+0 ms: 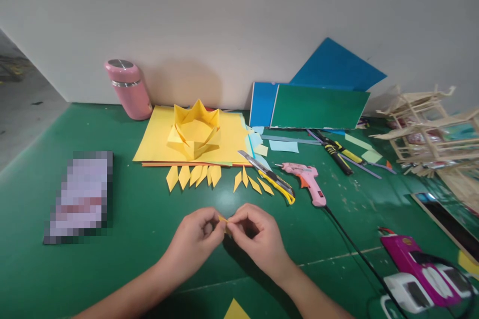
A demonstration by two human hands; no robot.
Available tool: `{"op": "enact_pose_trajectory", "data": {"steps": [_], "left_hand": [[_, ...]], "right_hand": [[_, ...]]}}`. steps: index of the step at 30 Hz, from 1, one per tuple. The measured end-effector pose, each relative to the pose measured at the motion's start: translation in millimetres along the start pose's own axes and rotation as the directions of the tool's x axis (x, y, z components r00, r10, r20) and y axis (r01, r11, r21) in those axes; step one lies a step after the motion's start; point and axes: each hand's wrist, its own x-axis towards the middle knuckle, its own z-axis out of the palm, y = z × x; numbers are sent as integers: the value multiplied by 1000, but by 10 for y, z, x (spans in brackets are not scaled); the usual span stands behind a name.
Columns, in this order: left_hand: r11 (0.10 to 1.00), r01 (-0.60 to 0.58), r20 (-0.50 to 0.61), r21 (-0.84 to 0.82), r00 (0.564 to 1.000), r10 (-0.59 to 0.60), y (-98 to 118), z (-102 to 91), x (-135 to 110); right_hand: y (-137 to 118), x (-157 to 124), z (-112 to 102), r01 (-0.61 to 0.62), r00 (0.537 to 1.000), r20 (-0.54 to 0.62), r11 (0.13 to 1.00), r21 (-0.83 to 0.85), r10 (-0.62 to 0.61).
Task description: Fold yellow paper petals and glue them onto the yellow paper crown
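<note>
My left hand (197, 233) and my right hand (259, 235) meet above the green table, each pinching a small yellow paper piece (223, 220) between thumb and forefinger. Fingers cover most of that piece. Beyond them lies a row of yellow folded paper diamonds (184, 177), with several more narrow ones (254, 185) to the right. A crown-like ring of folded yellow paper (192, 150) rests on a stack of coloured paper sheets (234, 142). At the bottom edge shows the tip of another yellow paper (236, 310).
Right of the diamonds lie a yellow box cutter (277, 184) and a pink glue gun (309, 179), its cord running to a power strip (422, 269). A pink flask (130, 90) stands at back left, a stick-built model (430, 129) at right. Green and blue boards (320, 107) lean on the wall.
</note>
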Motion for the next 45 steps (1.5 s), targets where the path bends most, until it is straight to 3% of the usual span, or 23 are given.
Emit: {"op": "enact_pose_trajectory", "data": {"steps": [6,8,11,14,18,22,26,38,45], "left_hand": [[998,28,5,-60,1000,-28,-2,-5,5],[998,6,-7,-61,1000,-7,-5,-8,1],[998,-58,-38,-10,998,58,-7,-10,-13],[993,-98,-10,61,995,99,-10,-7,-25],[992,-96,-13,84,995,97,-29,-1,-26],[998,-53,-22,38,998,54,-35,-13,-19],[999,8,-11,-34,1000,-8,-7,-38,-16],[972,119,109,-205,989,-99,52,-110,9],[967,169,115,-193,982,-149,57,-137,8]], "right_hand": [[9,-14,9,304,951,-1,934,-188,-310],[-7,-14,11,293,955,7,934,-204,-298],[-35,-6,10,180,983,4,971,-159,-182],[-41,9,3,129,991,-24,980,-153,-134],[-29,18,-13,232,970,-11,933,-276,-244],[-23,16,-32,393,912,48,832,-392,-408],[-15,19,-42,479,866,76,778,-407,-493],[-54,17,-83,492,868,137,788,-371,-478],[-44,-1,-93,473,881,188,792,-386,-434]]}}
